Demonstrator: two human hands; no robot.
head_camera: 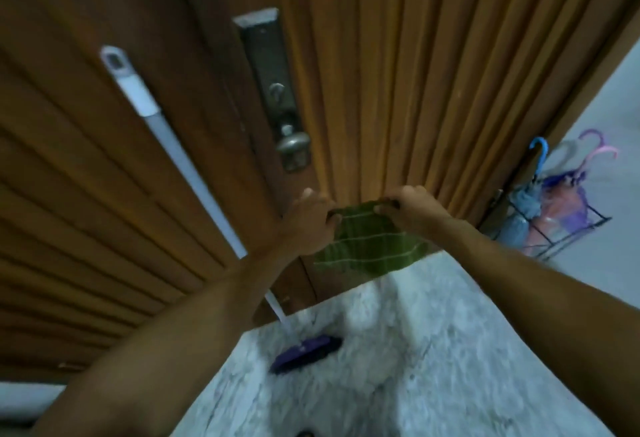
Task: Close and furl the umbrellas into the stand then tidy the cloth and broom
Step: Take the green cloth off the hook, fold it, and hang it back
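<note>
A green cloth with pale stripes (369, 246) hangs in front of the wooden door, held by its top edge. My left hand (310, 221) grips its left corner and my right hand (412, 206) grips its right corner. The broom leans against the door on the left, its white handle (173, 145) running down to a purple head (304, 353) on the floor. At the right, a black wire stand (568, 225) holds several closed umbrellas (526, 201) with blue, pink and purple hooked handles.
The brown ribbed door (415, 72) fills the upper view, with a metal lock plate and knob (292, 145) near my hands. Pale marbled floor (398, 350) lies below. A light wall (616, 107) stands behind the stand.
</note>
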